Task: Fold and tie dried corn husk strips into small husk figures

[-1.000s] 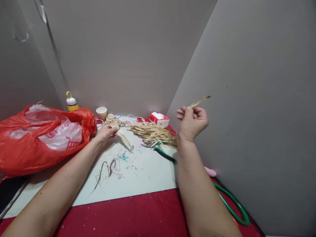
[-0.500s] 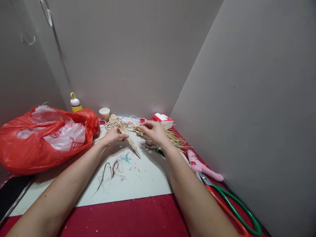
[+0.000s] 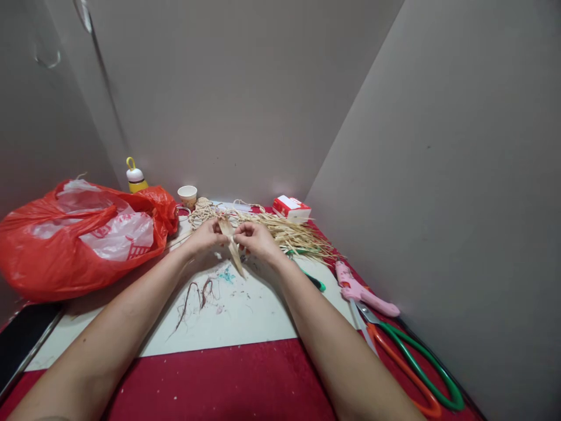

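Partly hidden, the green-handled tool [image 3: 314, 280].

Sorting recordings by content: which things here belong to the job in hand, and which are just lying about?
In the job:
- dry leaf, held by the left hand, the right hand's fingers at it
- probably the straw

Lying about, it seems:
- red bag
- bottle
- cup
- box
- scissors and pink tool, unused now, possibly related

bare left hand [image 3: 208, 235], bare right hand [image 3: 258, 238], both forearms [image 3: 324, 327] uncovered, tapering to the wrists, and there's a small spot [image 3: 85, 340] on the left!
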`<state>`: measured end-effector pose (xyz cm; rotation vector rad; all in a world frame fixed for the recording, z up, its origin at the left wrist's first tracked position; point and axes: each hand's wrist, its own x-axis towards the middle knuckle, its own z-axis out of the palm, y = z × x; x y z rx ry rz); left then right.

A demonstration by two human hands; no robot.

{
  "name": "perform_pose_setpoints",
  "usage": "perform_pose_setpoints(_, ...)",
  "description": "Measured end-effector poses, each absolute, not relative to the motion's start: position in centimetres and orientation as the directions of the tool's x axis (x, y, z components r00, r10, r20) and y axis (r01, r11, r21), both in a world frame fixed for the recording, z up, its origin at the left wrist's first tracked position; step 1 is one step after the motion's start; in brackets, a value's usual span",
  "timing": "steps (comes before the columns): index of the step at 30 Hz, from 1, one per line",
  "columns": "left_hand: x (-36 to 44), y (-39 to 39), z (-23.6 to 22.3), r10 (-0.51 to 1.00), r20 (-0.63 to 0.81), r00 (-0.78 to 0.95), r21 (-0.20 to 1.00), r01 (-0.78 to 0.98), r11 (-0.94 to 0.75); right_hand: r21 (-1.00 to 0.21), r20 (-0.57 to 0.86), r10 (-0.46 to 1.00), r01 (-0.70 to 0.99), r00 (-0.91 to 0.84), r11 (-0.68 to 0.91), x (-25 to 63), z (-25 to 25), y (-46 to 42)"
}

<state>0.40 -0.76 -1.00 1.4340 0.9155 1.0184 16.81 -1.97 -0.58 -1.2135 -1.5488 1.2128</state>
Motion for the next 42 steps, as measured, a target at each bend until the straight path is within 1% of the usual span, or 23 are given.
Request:
perform_pose_setpoints(5, 0.2, -0.6, -0.8, 0.954, 0.065, 0.292, 0.994, -0.100, -0.038, -0.993, 0.034, 0.982, 0.105, -0.187, 0.055, 17.2, 0.1, -2.3)
perform_pose_setpoints(7, 0.2, -0.6, -0.8, 0.951, 0.064, 0.303, 0.995, -0.089, -0.039, -0.995, 0.032, 0.981, 0.090, -0.192, 0.050, 17.2, 0.1, -2.3)
perform_pose_setpoints(11, 0.1, -0.6, -1.0, 0.940, 0.092, 0.328, 0.995, -0.001, -0.097, -0.995, 0.046, 0.976, 0.074, -0.213, 0.063, 17.2, -0.1, -2.4)
perform_pose_setpoints(18, 0.3, -0.7, -1.0, 0.934, 0.116, 0.338, 0.985, 0.079, -0.151, -0.991, 0.048, 0.986, 0.113, -0.161, 0.067, 16.9, -0.3, -2.2)
perform_pose_setpoints(24, 0.4, -0.7, -1.1, 0.930, 0.141, 0.338, 0.980, 0.083, -0.179, -0.983, 0.054, 0.984, 0.165, -0.172, 0.083, 17.0, -0.5, -2.1)
perform_pose_setpoints(27, 0.4, -0.7, -1.2, 0.931, 0.129, 0.342, 0.981, 0.090, -0.169, -0.979, 0.055, 0.984, 0.182, -0.168, 0.086, 17.1, -0.7, -2.0)
perform_pose_setpoints(31, 0.4, -0.7, -1.2, 0.937, 0.112, 0.330, 0.985, 0.088, -0.148, -0.978, 0.068, 0.985, 0.186, -0.159, 0.098, 17.3, -0.8, -1.8)
perform_pose_setpoints(37, 0.4, -0.6, -1.4, 0.926, 0.119, 0.359, 0.977, 0.122, -0.173, -0.978, 0.041, 0.982, 0.194, -0.184, 0.077, 17.4, -0.8, -1.9)
perform_pose_setpoints(42, 0.5, -0.6, -1.4, 0.929, 0.147, 0.341, 0.972, 0.126, -0.200, -0.969, 0.074, 0.982, 0.221, -0.174, 0.113, 17.2, -1.1, -1.7)
